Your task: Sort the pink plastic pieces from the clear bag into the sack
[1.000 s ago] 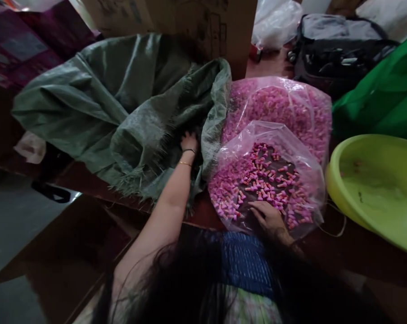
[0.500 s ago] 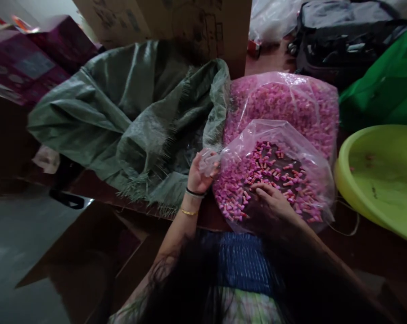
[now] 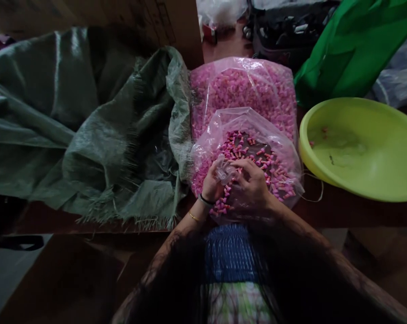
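Observation:
My left hand [image 3: 213, 183] is closed around several small clear plastic pieces [image 3: 225, 171], held over the left part of an open clear plastic bag [image 3: 203, 135]. Against these pieces rest the fingertips of my right hand [image 3: 252, 182], bent and pinched together; whatever they hold is too small to make out. Many small pink pieces with orange-red stems [image 3: 279, 175] lie loose in the open bag, below and around both hands. Behind it sits a fuller plastic bag of pink pieces [image 3: 244, 90].
A green woven sack [image 3: 98, 148] with a frayed mouth lies at the left, clear plastic inside it. To the right stands a yellow-green basin [image 3: 375, 148] with a few small bits. Behind are a cardboard box [image 3: 149, 27], a black case [image 3: 274, 42] and a green bag [image 3: 352, 49].
My left hand has moved right with the clear plastic pieces, over the open bag. My right hand has risen from the pink pieces to meet it. The view has turned right.

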The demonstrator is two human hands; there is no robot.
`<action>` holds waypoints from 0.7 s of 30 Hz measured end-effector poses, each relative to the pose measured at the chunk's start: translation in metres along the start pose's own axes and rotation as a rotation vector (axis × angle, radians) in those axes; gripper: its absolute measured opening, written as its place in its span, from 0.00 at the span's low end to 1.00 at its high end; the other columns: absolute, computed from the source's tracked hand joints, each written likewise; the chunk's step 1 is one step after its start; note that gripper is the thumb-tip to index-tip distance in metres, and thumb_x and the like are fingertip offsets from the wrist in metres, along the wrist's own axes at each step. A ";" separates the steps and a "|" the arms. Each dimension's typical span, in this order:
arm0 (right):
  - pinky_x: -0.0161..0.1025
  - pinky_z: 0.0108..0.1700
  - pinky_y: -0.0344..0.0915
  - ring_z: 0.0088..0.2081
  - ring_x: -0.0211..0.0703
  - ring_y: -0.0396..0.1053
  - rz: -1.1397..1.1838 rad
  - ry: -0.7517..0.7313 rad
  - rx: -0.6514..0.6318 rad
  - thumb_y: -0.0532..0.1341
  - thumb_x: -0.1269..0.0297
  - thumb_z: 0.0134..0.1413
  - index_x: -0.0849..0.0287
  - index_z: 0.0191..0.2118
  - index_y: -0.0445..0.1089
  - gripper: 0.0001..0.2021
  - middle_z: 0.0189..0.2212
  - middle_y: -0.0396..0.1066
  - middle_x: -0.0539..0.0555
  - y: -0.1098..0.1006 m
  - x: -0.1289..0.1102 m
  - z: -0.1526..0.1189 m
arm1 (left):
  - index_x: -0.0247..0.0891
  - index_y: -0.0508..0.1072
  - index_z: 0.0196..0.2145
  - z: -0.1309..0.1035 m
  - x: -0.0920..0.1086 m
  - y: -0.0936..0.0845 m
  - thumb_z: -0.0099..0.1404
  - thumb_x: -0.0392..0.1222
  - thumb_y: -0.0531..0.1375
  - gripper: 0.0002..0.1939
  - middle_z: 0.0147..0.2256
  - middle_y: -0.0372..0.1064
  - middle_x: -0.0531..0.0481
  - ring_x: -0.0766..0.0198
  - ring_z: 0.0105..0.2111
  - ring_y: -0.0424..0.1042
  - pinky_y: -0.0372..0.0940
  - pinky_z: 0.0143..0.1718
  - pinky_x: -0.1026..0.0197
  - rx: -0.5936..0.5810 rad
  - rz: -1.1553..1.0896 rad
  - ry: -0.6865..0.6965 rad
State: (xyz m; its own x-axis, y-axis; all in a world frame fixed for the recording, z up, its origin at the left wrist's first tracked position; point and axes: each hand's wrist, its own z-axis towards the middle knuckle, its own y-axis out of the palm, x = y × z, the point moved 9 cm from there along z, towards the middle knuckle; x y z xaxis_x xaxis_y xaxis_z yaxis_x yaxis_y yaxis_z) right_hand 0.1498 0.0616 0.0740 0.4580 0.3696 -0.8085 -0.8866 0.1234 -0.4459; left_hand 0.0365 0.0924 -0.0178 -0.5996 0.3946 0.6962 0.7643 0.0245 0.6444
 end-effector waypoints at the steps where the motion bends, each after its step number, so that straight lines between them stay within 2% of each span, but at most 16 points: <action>1: 0.43 0.52 0.65 0.48 0.44 0.68 -0.026 0.015 0.023 0.57 0.60 0.62 0.54 0.47 0.71 0.11 0.44 0.71 0.54 -0.007 0.003 0.003 | 0.41 0.74 0.41 0.002 -0.002 0.001 0.61 0.50 0.60 0.14 0.45 0.71 0.45 0.56 0.47 0.71 0.70 0.41 0.56 -0.008 -0.008 -0.003; 5: 0.41 0.51 0.65 0.47 0.44 0.68 -0.162 0.065 0.027 0.60 0.59 0.59 0.57 0.40 0.75 0.10 0.42 0.69 0.55 -0.015 0.015 0.014 | 0.42 0.74 0.42 0.008 -0.008 0.005 0.61 0.46 0.61 0.12 0.44 0.72 0.45 0.56 0.46 0.71 0.70 0.41 0.57 -0.034 0.066 0.027; 10: 0.41 0.50 0.65 0.45 0.43 0.69 -0.185 0.148 -0.058 0.62 0.59 0.57 0.55 0.37 0.77 0.08 0.44 0.67 0.55 0.004 0.036 0.014 | 0.37 0.74 0.42 0.016 -0.007 0.006 0.64 0.48 0.58 0.14 0.43 0.73 0.45 0.60 0.44 0.71 0.67 0.46 0.61 -0.013 0.175 0.148; 12: 0.41 0.51 0.65 0.46 0.43 0.68 -0.102 0.163 -0.026 0.63 0.60 0.55 0.55 0.36 0.78 0.07 0.44 0.67 0.54 0.006 0.043 0.015 | 0.37 0.74 0.42 0.020 -0.010 0.005 0.64 0.50 0.57 0.15 0.42 0.73 0.46 0.60 0.43 0.72 0.67 0.46 0.60 -0.026 0.148 0.119; 15: 0.40 0.50 0.65 0.45 0.41 0.68 0.084 0.183 0.057 0.64 0.58 0.55 0.56 0.35 0.77 0.08 0.41 0.67 0.53 -0.002 0.050 0.022 | 0.38 0.73 0.42 0.025 -0.015 0.000 0.64 0.51 0.58 0.15 0.42 0.74 0.46 0.60 0.40 0.73 0.69 0.41 0.59 -0.010 0.052 0.008; 17: 0.41 0.47 0.66 0.44 0.41 0.69 0.149 0.166 0.086 0.63 0.57 0.55 0.56 0.34 0.76 0.09 0.40 0.68 0.53 -0.022 0.047 0.028 | 0.38 0.73 0.42 0.026 -0.014 -0.001 0.65 0.50 0.57 0.15 0.44 0.74 0.45 0.60 0.37 0.74 0.70 0.36 0.60 -0.030 0.000 -0.046; 18: 0.42 0.47 0.67 0.43 0.41 0.69 0.148 0.143 0.118 0.63 0.57 0.56 0.56 0.34 0.75 0.09 0.39 0.69 0.53 -0.040 0.043 0.030 | 0.38 0.73 0.42 0.026 -0.013 0.000 0.65 0.49 0.57 0.14 0.45 0.74 0.45 0.61 0.37 0.74 0.70 0.35 0.61 -0.048 -0.022 -0.065; 20: 0.45 0.46 0.66 0.42 0.43 0.69 0.058 0.088 0.283 0.61 0.57 0.58 0.54 0.35 0.74 0.08 0.39 0.70 0.53 -0.103 0.037 0.028 | 0.37 0.73 0.43 0.026 -0.012 0.002 0.66 0.48 0.56 0.14 0.46 0.73 0.45 0.61 0.37 0.74 0.71 0.33 0.62 -0.084 -0.059 -0.110; 21: 0.46 0.45 0.66 0.41 0.43 0.69 -0.007 0.059 0.442 0.61 0.56 0.58 0.53 0.36 0.73 0.08 0.40 0.70 0.53 -0.147 0.036 0.021 | 0.36 0.73 0.43 0.025 -0.012 0.002 0.66 0.47 0.56 0.14 0.46 0.73 0.44 0.61 0.37 0.74 0.71 0.34 0.62 -0.091 -0.073 -0.135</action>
State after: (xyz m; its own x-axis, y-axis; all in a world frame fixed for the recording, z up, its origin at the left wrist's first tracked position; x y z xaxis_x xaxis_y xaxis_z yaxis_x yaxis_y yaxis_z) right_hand 0.2949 0.0760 0.1182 0.4554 0.3154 -0.8325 -0.8203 0.5122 -0.2546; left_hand 0.0513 0.1110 -0.0324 -0.6109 0.5148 0.6015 0.6915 -0.0229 0.7220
